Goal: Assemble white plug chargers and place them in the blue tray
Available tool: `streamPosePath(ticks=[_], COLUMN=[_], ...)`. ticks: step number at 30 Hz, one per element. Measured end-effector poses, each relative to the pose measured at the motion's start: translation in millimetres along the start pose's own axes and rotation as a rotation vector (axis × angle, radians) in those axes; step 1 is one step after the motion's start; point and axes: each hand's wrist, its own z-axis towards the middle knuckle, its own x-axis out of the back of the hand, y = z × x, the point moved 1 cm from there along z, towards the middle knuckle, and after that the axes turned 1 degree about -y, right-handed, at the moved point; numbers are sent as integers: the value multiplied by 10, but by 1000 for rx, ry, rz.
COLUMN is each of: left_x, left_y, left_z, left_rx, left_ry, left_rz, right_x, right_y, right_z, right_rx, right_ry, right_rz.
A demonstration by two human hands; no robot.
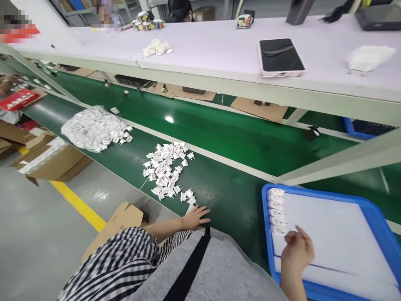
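My left hand [196, 217] lies on the dark green bench with its fingers spread, at the near edge of a pile of white plug pieces with metal pins [166, 167]. One white piece [190, 208] touches or lies just beside that hand, partly hidden by it. My right hand [297, 248] is over a blue tray [268, 255] lined with white sheet. Its index finger points out while the others are curled loosely, and nothing shows in it. By its fingertips, a short column of white plug pieces [277, 213] runs along the tray's left side.
A clear bag of white pieces [90, 127] lies farther left on the bench. Above is a shelf with a phone [282, 56] and small white parts [157, 48]; a slanting post [338, 161] stands behind the tray. Cardboard boxes [59, 161] sit at left. Other people are partly visible.
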Motion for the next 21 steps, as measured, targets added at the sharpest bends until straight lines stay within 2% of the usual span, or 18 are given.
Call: streamPosePath(ticks=[3,6,8,9,11,13,18,19,21], left_x=[-45,-24,-15,-12,1,34,176,207,281], left_y=[-105,-158,-167,-164,-144,-116,-89,-117,-234], left_z=[75,265,413,492,662,847,1241,1273,1257], left_rx=[-35,27,77,98,140,184,205,221,293], left_ry=[79,154,184,193,206,216,249,271,348], left_rz=[32,20,-18,-47,-124,-235,-650,-747,-929], right_x=[-544,-967,-1151,-1218,-1314,-1373,-1451,-1464,-1484], right_y=[112,321,462,527,632,696,661,646,652], right_z=[-299,-607,-771,-830,-890,-877,-669,-632,-592], right_rx=[10,66,142,177,225,250,367,392,415], right_ry=[-383,-834,-1021,-1064,-1063,-979,-589,-561,-641], right_rz=[-304,-555,-663,-701,-751,-774,-799,-788,-749])
